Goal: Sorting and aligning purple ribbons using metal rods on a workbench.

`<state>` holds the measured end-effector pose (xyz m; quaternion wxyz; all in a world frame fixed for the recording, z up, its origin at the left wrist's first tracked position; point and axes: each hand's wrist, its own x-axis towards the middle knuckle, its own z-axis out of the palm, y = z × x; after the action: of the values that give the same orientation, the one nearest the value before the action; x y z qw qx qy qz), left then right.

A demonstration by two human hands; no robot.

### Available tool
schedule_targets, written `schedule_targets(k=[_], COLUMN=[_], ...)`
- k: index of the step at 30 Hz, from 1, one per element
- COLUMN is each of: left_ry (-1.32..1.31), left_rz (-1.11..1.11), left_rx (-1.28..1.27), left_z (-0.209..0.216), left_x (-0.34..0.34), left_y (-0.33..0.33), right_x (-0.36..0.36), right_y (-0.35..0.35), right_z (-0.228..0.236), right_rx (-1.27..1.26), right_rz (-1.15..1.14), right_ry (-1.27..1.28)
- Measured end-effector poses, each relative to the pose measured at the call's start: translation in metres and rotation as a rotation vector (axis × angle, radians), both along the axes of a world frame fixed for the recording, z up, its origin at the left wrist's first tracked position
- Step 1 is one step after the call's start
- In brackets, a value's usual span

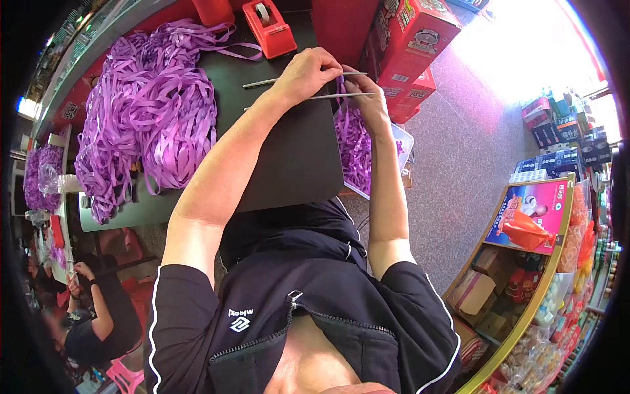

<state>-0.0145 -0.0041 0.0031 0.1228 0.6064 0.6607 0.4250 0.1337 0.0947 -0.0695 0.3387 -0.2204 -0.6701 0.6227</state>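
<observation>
Over the right edge of the dark table (289,161), my two hands work close together beside two thin metal rods. My left hand (307,75) is closed, its fingertips pinching a purple ribbon (340,85) at the upper rod (260,83). My right hand (369,105) is just to the right, its fingers curled inward by the ribbon and the rod ends. What it grips is hidden. The lower rod (341,96) reaches across to my right hand. Below my hands, a white bin (401,141) holds more purple ribbon (354,154).
A large heap of purple ribbon (154,111) covers the table's left side. A red tape dispenser (269,29) stands at the back. Red boxes (413,39) are stacked beyond my right hand. Another person (98,308) sits at lower left. A display case (525,217) stands at right.
</observation>
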Motion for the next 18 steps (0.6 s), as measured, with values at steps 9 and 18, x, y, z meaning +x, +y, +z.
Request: schedule_targets(k=[9,18], left_ry=[0.025,0.067], left_rz=[0.01,0.013], left_rx=[-0.06,-0.02], left_z=[0.001,-0.005], left_x=[0.002,0.0], left_y=[0.009,0.009], right_x=[0.001,0.021], right_y=[0.007,-0.002], right_z=[-0.008,-0.08], right_rx=[0.05,0.145], right_rz=[-0.022,-0.062], right_ry=[-0.153,-0.329])
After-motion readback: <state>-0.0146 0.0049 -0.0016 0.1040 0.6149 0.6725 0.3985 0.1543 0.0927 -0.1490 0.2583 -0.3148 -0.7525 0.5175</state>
